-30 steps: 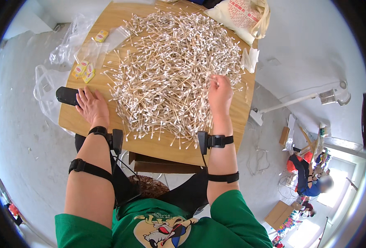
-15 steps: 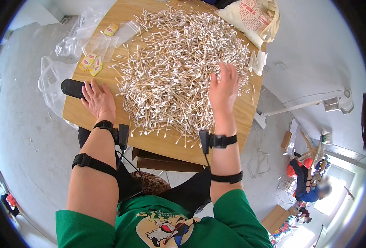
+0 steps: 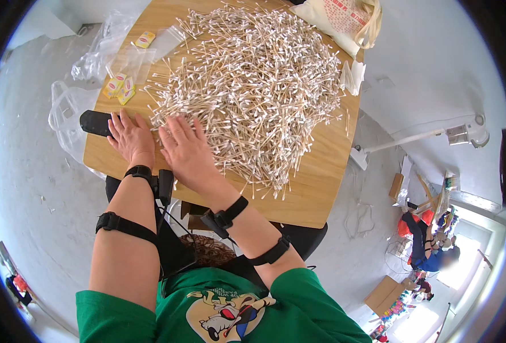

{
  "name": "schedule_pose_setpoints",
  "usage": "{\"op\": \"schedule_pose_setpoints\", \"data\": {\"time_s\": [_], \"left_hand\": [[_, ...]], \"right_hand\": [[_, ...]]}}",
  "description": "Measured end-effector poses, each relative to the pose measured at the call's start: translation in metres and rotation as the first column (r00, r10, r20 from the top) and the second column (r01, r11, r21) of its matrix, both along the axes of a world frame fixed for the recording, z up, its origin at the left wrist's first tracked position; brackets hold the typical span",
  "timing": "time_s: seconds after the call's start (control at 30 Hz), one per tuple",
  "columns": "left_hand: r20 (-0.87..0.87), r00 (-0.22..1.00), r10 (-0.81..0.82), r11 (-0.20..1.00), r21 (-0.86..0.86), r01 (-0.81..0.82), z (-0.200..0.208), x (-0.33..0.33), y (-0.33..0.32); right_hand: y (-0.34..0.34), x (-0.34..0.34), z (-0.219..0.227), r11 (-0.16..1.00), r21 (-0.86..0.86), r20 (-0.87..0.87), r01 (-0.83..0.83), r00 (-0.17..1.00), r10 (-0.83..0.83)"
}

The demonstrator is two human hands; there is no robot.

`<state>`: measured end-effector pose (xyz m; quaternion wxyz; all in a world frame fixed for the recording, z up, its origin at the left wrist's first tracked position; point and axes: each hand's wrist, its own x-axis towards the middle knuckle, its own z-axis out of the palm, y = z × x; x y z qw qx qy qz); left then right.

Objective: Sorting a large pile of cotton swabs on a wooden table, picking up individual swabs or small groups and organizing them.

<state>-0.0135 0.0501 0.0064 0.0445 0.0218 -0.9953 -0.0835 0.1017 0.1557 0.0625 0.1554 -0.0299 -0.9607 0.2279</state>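
Cotton swabs (image 3: 258, 86): heaped in a broad, tangled pile over the middle and far part of the bench (image 3: 310, 200), pointing every way; probably spread so wide for being loose and unable to stack.
Left hand (image 3: 132, 140): palm down at the left side of the bench, fingertips at the near end of a black elongated object (image 3: 95, 122); grip wide, fingers flat and loosely spread, closed on nothing visible; seemingly laid there as a rest or brace.
Right hand (image 3: 189, 150): reaching across the body, palm down at the lower left edge of the pile, just beside the left hand; grip wide, fingers stretched and slightly parted; apparently flattened to bear on many sticks at once rather than pinch one; underside hidden, cannot tell about anything beneath the palm.
Yellow packets (image 3: 119, 87): bunched on the left of the bench, clear of the swabs, perhaps set aside against mixing.
Clear bags (image 3: 144, 60): lying flat between packets and pile, near a lone yellow packet (image 3: 145, 39).
Cloth bag (image 3: 336, 26): slumped at the far right corner, likely put there as out of the way.
White crumpled piece (image 3: 353, 77): at the right edge, just beside the pile.
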Motion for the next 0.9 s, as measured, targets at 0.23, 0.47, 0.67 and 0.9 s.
{"op": "schedule_pose_setpoints", "data": {"time_s": [0.23,0.47,0.67,0.9], "left_hand": [[-0.001,1.0,0.027,1.0,0.009,-0.027,0.004,-0.002,-0.007],[0.001,1.0,0.02,1.0,0.021,-0.02,0.003,-0.001,-0.004],[0.025,0.999,0.025,0.999,0.028,-0.026,0.006,-0.002,-0.003],[0.022,0.999,0.038,0.999,0.016,-0.038,0.006,0.0,-0.003]], "right_hand": [[0.012,0.012,0.01,0.982,-0.154,-0.133,-0.107,0.987,0.087],[0.074,0.07,0.013,0.995,0.1,-0.016,0.03,0.999,-0.028],[0.117,0.079,-0.002,0.955,0.179,-0.05,0.238,0.971,-0.233],[0.052,0.04,0.004,1.0,0.021,-0.093,0.016,0.996,-0.014]]}}
